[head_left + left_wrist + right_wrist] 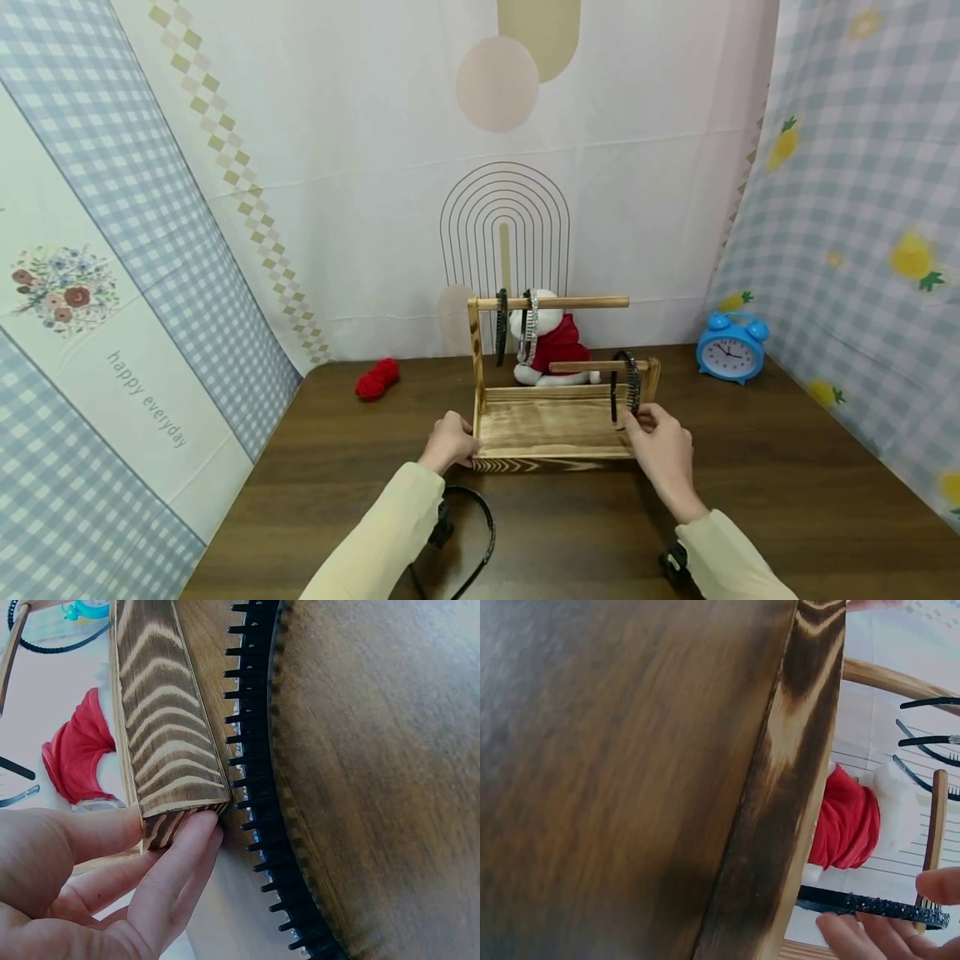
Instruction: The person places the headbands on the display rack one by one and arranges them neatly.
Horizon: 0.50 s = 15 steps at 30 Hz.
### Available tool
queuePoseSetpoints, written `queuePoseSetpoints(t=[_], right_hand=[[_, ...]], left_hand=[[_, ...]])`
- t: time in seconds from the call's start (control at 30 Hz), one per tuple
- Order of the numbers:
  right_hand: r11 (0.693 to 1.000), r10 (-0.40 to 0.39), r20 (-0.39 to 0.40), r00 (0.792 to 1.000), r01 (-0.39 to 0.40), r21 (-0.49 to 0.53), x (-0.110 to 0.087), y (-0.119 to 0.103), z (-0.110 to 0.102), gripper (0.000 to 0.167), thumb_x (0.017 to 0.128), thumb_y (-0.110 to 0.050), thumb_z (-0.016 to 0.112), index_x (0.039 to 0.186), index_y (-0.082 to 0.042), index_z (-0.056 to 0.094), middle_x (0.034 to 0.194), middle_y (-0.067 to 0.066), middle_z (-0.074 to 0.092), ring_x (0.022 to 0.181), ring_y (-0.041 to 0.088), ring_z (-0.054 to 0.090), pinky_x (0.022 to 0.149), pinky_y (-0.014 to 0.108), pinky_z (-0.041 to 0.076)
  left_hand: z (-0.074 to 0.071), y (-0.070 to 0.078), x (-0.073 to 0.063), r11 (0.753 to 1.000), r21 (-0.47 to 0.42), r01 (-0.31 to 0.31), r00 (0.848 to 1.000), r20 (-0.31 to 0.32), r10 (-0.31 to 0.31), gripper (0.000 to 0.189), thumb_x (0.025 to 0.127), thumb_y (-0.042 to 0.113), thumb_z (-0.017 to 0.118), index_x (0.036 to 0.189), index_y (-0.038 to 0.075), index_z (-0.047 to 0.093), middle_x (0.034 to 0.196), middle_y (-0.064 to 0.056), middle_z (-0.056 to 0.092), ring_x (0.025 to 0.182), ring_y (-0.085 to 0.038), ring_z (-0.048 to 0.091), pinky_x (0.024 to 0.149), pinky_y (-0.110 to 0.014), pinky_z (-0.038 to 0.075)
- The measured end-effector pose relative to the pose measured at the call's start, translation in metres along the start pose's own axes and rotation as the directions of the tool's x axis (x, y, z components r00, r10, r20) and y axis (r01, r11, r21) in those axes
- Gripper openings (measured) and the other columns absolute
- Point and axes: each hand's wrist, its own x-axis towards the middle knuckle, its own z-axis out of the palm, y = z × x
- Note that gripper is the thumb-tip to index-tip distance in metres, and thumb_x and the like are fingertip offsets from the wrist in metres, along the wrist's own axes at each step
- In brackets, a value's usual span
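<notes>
A wooden rack [555, 464] with a tray base and two rods stands on the table. My left hand [452, 442] pinches its front left corner between thumb and fingers, seen closely in the left wrist view. At the lower rod, my right hand [663, 450] holds a black headband [633, 383] near its lower end, thumb and fingers on either side. In the right wrist view this headband [862, 904] sparkles along its band. A black headband [502, 325] and a silvery headband [533, 321] hang on the upper rod. Another toothed black headband [255, 750] lies on the table before the rack.
Behind the rack sits a white plush toy [551, 346] in red clothing. A red yarn bundle [377, 379] lies at the back left, and a blue alarm clock [731, 348] stands at the back right. Cloth-covered walls [375, 208] enclose the table.
</notes>
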Motion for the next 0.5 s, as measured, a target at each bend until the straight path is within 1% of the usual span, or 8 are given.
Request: queuePoseSetpoints(t=[0.13,0.23,0.3,0.4,0.5], right_hand=[[0.997,0.07,0.048,0.996,-0.071,0.003,-0.002,-0.002,-0.006,0.054,0.095,-0.047,0.059,0.124,-0.001,0.061,0.117,0.023,0.068,0.106,0.038,0.065,0.089,0.056,0.05],[0.993,0.114,0.083,0.99,-0.114,0.001,-0.003,-0.002,-0.011,0.067,0.091,-0.057,0.058,0.13,-0.002,0.056,0.126,0.022,0.064,0.112,0.038,0.063,0.092,0.055,0.05],[0.991,0.133,0.104,0.986,-0.134,0.001,-0.004,-0.003,-0.015,0.074,0.089,-0.061,0.059,0.134,-0.002,0.052,0.129,0.023,0.061,0.115,0.038,0.062,0.092,0.055,0.05],[0.988,0.151,0.133,0.979,-0.152,-0.001,-0.007,-0.004,-0.022,0.079,0.089,-0.06,0.059,0.138,0.0,0.046,0.131,0.024,0.058,0.118,0.039,0.06,0.091,0.054,0.051],[0.986,0.163,0.152,0.975,-0.164,-0.004,-0.01,-0.007,-0.029,0.078,0.09,-0.057,0.061,0.139,0.001,0.044,0.131,0.024,0.058,0.116,0.039,0.06,0.087,0.052,0.053]], left_hand=[[0.0,0.0,-0.001,1.0,0.001,-0.008,1.0,-0.006,0.008,0.026,0.08,-0.001,0.069,0.103,-0.013,0.069,0.092,-0.027,0.068,0.054,-0.023,0.069,0.053,-0.031,0.062],[0.0,0.0,-0.002,1.0,0.004,-0.016,1.0,-0.004,0.016,0.024,0.079,-0.001,0.069,0.1,-0.013,0.07,0.088,-0.026,0.069,0.054,-0.023,0.069,0.053,-0.031,0.061],[0.0,-0.001,-0.002,1.0,0.005,-0.02,1.0,-0.002,0.02,0.023,0.079,-0.001,0.069,0.099,-0.012,0.07,0.086,-0.024,0.069,0.053,-0.022,0.069,0.053,-0.031,0.061],[0.0,-0.001,-0.002,1.0,0.008,-0.019,1.0,0.001,0.019,0.02,0.079,-0.001,0.068,0.096,-0.011,0.07,0.082,-0.022,0.069,0.051,-0.02,0.068,0.053,-0.032,0.062],[0.0,0.0,-0.002,1.0,0.01,-0.023,1.0,-0.001,0.023,0.019,0.079,-0.001,0.068,0.095,-0.011,0.071,0.08,-0.02,0.069,0.05,-0.019,0.068,0.054,-0.033,0.062]])
